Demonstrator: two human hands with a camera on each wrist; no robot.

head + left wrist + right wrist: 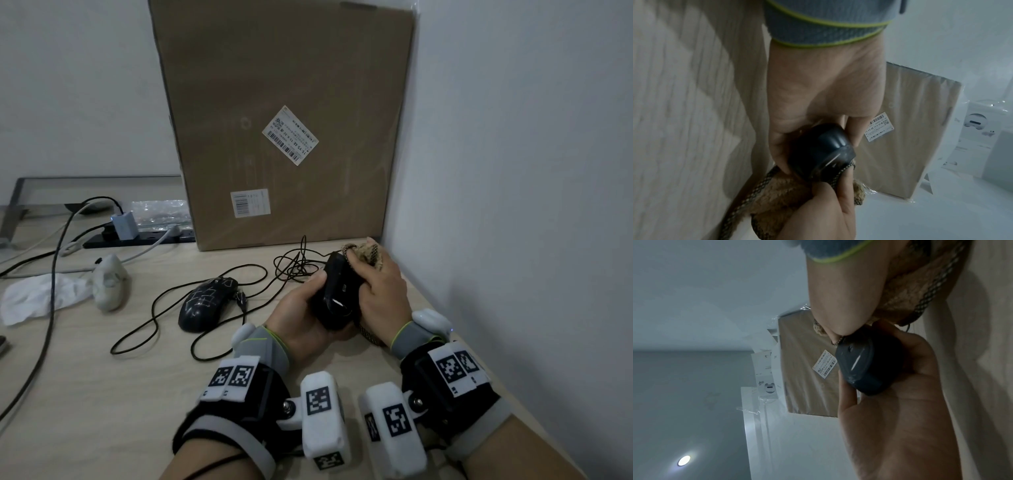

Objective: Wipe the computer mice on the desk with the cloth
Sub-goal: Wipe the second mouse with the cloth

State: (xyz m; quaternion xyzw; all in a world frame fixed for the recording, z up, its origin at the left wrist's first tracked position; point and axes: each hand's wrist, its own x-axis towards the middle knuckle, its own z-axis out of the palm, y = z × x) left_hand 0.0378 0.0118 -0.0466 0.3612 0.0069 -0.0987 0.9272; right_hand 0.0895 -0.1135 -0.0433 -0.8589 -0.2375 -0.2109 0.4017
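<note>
Three mice here: the left hand (301, 308) grasps a smooth black mouse (337, 294) above the table (102, 394), the right hand (380, 291) clutching a fuzzy tan cloth (368, 255) against it, while a patterned black mouse (207, 303) and a white mouse (109, 282) lie nearby.

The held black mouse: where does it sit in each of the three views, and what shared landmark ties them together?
Head: black mouse right of centre, held in the left hand, right hand with cloth against it.
Left wrist: lower centre, below the palm.
Right wrist: right of centre.
Shared landmark: the cardboard box with its white label.
</note>
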